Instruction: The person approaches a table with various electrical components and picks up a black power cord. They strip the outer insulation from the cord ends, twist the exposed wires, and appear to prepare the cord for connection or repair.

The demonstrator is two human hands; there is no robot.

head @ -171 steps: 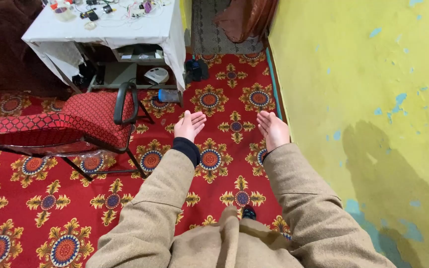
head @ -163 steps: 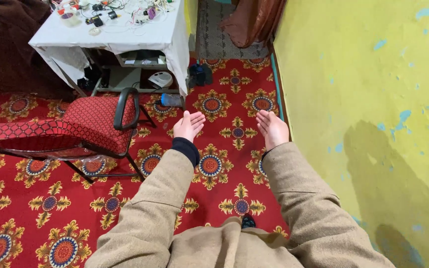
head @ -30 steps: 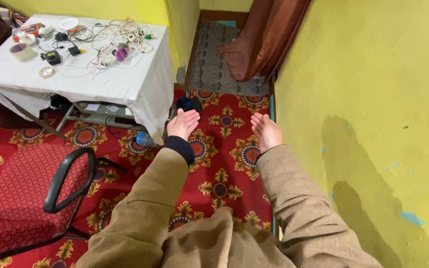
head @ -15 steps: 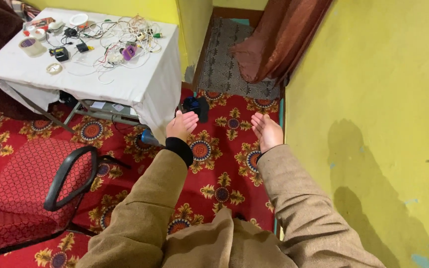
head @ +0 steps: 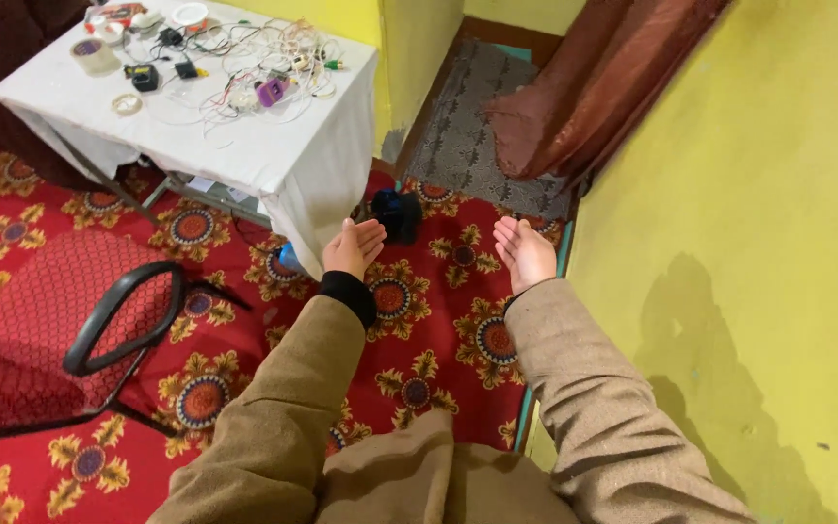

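Hands: both raised, palms up, empty. Left hand (head: 352,248) is flat and released, fingers together, hanging just off the draped front corner of the table (head: 273,165). Right hand (head: 524,252) likewise spread and holding nothing, well to the right of that corner, nearer the yellow wall (head: 758,223). Neither hand touches anything.

Table landmark: white cloth, cluttered. On it, toward its far left end, a roll of tape (head: 95,54); near its middle a tangle of wires (head: 244,68) with a small purple part (head: 270,92) among them. None of this is within the hands' grasp.

Below the table's front corner, on the red patterned carpet (head: 419,359), a dark blue-black object (head: 397,213) sits just past the left hand's fingertips; kind not clear. A small light-blue item is partly hidden under the left hand, beside the cloth edge.

Left of the table's front, a red office chair (head: 41,330) with black armrest. Beyond the table's right end, a brown curtain (head: 584,97) at a doorway.

Progress, judged: no object picked up, nothing on the table disturbed by either hand; any handling is not yet begun.
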